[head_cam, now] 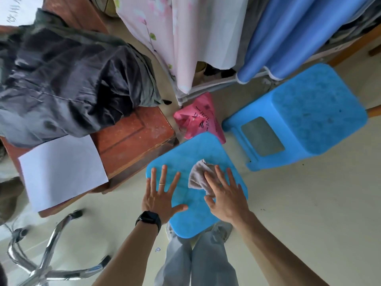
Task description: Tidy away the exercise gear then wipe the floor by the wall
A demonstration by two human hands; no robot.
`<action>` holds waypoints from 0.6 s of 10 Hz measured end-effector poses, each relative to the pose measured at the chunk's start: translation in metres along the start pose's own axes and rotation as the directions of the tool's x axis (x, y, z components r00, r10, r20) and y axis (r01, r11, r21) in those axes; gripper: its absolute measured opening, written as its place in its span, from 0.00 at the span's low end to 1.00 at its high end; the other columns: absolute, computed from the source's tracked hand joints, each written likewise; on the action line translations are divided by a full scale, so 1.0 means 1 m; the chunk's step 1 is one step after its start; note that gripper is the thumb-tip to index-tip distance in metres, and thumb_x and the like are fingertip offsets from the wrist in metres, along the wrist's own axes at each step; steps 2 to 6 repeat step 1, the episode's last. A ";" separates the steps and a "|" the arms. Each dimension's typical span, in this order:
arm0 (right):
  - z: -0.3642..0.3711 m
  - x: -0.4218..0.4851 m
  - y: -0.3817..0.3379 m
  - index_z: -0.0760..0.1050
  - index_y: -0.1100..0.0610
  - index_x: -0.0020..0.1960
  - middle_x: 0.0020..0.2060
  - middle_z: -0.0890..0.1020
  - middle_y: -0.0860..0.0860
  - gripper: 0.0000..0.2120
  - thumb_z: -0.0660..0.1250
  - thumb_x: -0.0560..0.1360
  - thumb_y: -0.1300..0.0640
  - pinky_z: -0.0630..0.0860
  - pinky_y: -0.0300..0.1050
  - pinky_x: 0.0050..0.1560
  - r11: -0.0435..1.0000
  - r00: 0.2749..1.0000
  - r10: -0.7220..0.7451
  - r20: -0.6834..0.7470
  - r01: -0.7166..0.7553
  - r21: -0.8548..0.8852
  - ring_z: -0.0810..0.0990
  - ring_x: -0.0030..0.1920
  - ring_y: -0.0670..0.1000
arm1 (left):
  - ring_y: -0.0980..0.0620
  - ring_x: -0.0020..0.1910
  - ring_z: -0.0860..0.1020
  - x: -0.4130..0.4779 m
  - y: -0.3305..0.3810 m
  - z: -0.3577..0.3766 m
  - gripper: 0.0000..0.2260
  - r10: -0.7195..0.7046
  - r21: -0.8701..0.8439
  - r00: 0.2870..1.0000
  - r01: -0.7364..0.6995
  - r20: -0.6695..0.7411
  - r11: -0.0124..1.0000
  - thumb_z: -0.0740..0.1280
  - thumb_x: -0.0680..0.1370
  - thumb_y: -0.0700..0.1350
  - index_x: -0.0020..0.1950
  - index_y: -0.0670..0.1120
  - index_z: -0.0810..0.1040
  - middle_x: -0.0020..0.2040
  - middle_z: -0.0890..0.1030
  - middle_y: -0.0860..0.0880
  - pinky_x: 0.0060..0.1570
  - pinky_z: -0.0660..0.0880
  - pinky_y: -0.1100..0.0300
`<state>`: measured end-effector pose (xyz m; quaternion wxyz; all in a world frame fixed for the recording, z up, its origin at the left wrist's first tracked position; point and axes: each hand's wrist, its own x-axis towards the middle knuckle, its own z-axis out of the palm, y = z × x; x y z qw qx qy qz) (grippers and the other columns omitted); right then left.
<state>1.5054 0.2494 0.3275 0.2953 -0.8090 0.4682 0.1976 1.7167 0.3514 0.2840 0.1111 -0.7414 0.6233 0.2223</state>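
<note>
A blue plastic stool (191,153) stands right in front of me, above my legs. My left hand (162,195) lies flat on its seat with the fingers spread and holds nothing. My right hand (224,195) presses a crumpled grey-beige cloth (199,174) onto the seat's right half, palm and fingers flat over the cloth. A black watch sits on my left wrist.
A second blue stool (305,116) lies tipped on the cream floor at right. A pink plastic bag (198,118) lies between the stools. At left a brown wooden table (134,135) bears dark clothes (68,79) and white paper (61,172). Hanging fabrics (206,38) behind; a chrome chair base (51,254) lower left.
</note>
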 end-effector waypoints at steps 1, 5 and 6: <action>-0.067 0.003 0.000 0.59 0.42 0.77 0.74 0.69 0.48 0.30 0.61 0.77 0.43 0.70 0.49 0.68 0.947 0.995 0.044 0.095 -0.072 0.313 0.71 0.70 0.56 | 0.31 0.76 0.53 0.000 0.008 0.003 0.50 -0.018 -0.018 0.998 0.017 -0.052 1.000 0.57 0.64 0.78 0.80 0.55 0.50 0.81 0.51 0.41 0.69 0.61 0.35; -0.067 0.003 0.000 0.59 0.42 0.77 0.74 0.69 0.48 0.30 0.61 0.77 0.43 0.70 0.49 0.68 0.947 0.995 0.044 0.095 -0.072 0.313 0.71 0.70 0.56 | 0.31 0.76 0.53 0.000 0.008 0.003 0.50 -0.018 -0.018 0.998 0.017 -0.052 1.000 0.57 0.64 0.78 0.80 0.55 0.50 0.81 0.51 0.41 0.69 0.61 0.35; -0.067 0.003 0.000 0.59 0.42 0.77 0.74 0.69 0.48 0.30 0.61 0.77 0.43 0.70 0.49 0.68 0.947 0.995 0.044 0.095 -0.072 0.313 0.71 0.70 0.56 | 0.31 0.76 0.53 0.000 0.008 0.003 0.50 -0.018 -0.018 0.998 0.017 -0.052 1.000 0.57 0.64 0.78 0.80 0.55 0.50 0.81 0.51 0.41 0.69 0.61 0.35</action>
